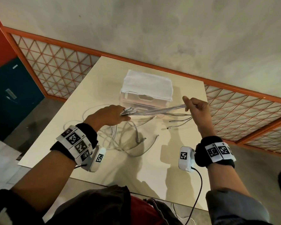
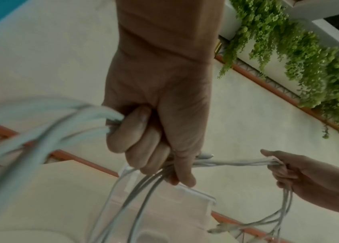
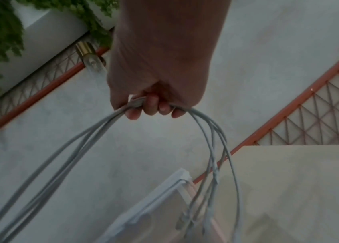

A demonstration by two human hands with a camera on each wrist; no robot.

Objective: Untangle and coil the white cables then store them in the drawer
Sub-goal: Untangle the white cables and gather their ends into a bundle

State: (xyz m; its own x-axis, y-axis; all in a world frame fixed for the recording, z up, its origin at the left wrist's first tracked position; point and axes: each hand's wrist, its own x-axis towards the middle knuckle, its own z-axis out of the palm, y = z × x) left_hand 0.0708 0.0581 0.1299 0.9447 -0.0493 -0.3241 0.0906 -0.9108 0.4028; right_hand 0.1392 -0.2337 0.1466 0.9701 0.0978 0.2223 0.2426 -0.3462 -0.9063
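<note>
White rubbery charging cables (image 1: 159,111) stretch in a bundle between my two hands, just in front of the small white plastic drawer unit (image 1: 146,93) on the cream table (image 1: 177,159). My left hand (image 1: 110,115) has its fingers curled round the plug ends; my right hand (image 1: 197,109) fists the strands. Slack loops lie on the table nearer me than the drawer unit. Pulling harder could, I judge, tighten that snarl or whip loose plugs against the closed drawer.
</note>
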